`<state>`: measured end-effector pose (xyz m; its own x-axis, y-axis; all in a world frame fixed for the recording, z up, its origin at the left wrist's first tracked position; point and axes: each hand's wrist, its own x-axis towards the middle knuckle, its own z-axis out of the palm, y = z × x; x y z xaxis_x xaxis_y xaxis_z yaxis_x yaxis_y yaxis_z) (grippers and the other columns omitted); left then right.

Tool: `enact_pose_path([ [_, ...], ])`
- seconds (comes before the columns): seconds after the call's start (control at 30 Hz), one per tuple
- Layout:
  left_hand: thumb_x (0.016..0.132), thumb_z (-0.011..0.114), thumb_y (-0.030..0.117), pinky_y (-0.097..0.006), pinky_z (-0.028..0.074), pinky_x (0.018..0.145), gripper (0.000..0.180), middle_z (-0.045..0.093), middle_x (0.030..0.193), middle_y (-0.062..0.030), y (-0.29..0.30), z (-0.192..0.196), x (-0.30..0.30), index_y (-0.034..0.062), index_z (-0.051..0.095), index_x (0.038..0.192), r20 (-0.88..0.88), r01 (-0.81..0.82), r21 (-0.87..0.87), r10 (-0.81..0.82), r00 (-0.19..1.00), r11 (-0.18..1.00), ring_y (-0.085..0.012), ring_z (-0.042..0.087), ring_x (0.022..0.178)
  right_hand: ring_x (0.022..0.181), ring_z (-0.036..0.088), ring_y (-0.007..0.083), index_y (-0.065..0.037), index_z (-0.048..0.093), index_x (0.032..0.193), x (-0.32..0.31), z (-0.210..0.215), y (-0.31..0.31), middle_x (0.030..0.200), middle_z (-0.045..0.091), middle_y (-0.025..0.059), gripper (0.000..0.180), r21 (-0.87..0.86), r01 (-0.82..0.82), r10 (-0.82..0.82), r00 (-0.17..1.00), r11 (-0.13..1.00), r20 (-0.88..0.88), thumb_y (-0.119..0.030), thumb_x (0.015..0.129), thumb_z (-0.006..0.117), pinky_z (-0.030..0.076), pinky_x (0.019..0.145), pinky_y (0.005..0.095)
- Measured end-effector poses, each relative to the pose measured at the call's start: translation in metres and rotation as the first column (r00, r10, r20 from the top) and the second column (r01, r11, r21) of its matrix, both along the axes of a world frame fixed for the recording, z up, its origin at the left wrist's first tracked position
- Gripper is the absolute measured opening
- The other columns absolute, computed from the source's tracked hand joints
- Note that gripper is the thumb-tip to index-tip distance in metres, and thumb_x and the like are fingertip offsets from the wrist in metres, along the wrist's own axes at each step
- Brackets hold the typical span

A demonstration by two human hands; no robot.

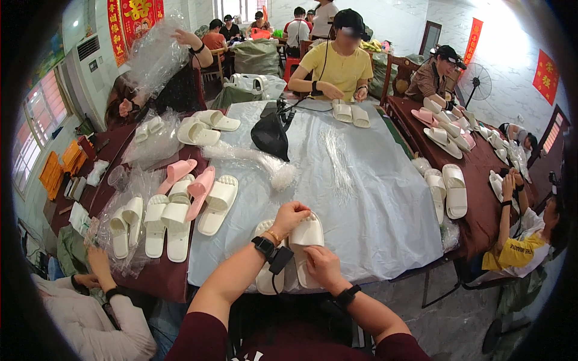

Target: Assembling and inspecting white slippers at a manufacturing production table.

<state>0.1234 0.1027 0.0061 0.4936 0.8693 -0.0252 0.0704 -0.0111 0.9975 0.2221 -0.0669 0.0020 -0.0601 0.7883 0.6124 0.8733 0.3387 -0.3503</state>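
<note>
Right up close, both hands are at work on one white slipper (307,231) at the near edge of the counter (391,253). The left hand (291,219) has its fingertips drawn together at the toe end, the right hand (325,265) has bent fingers against the strap's near side; they're apart from each other, and whether either truly grips, I cannot tell. Its white mate (265,280) lies just beside, on the left, partly behind the left forearm. Over to the left, pink slippers (201,192) rest across white slippers (176,228); on the right, a white pair (455,192) lies by the counter's edge. Further in now, a bundle of thin clear strips (340,165) spreads over the pale sheet (373,180), with crumpled clear wrap (280,174) to its left and a black object (270,137) just beyond. At the far side, a person in a yellow top (334,66) has both hands near another white pair (351,114). And right at the back, a fan (477,81) stands near the wall.
</note>
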Motion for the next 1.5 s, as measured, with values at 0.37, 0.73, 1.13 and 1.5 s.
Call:
enact_pose_path([
  [0.37,0.083,0.066,0.012,-0.023,0.049,0.067,0.014,0.068,0.08,-0.005,-0.015,0.009,-0.035,-0.001,0.068,0.089,-0.002,0.043,0.146,-0.044,0.999,0.988,-0.0084,0.06,0.074,0.085,0.061,0.0125,0.002,0.063,0.104,0.006,0.012,0.09,0.095,0.067,0.0079,0.02,-0.214,-0.206,-0.07,0.545,0.955,-0.836,-0.009,0.089,0.054,0.049,0.074,0.0244],
  [0.73,0.088,0.06,0.011,-0.022,0.048,0.073,0.016,0.067,0.086,-0.0032,-0.023,-0.002,-0.046,-0.0011,0.068,0.096,0.09,-0.064,0.11,0.054,0.994,0.992,-0.0086,0.059,0.079,0.078,0.06,0.0104,0.001,0.062,0.093,-0.006,0.003,0.097,0.085,0.065,0.0043,0.011,-0.124,-0.288,-0.082,0.152,0.949,-0.985,-0.007,0.088,0.057,0.048,0.072,0.0232],
  [1.13,0.088,0.061,0.017,-0.022,0.045,0.064,0.023,0.065,0.08,-0.002,-0.025,0.015,-0.048,-0.0021,0.068,0.099,0.137,-0.191,0.004,0.189,0.972,0.982,-0.007,0.054,0.07,0.072,0.062,0.0118,0.002,0.064,0.092,-0.014,0.006,0.093,0.079,0.067,0.0073,0.013,-0.177,-0.166,-0.094,0.413,0.97,-0.906,-0.009,0.085,0.06,0.048,0.065,0.0249],
  [1.5,0.086,0.062,0.013,-0.022,0.047,0.073,0.018,0.068,0.089,-0.0058,-0.024,0.002,-0.05,-0.0017,0.069,0.096,0.206,-0.213,-0.008,0.21,0.956,0.977,-0.0104,0.06,0.081,0.069,0.057,0.0055,0.0,0.066,0.091,-0.018,0.0,0.093,0.078,0.066,0.0019,0.01,-0.16,-0.184,-0.052,0.484,0.97,-0.873,-0.007,0.084,0.064,0.046,0.063,0.0213],
])
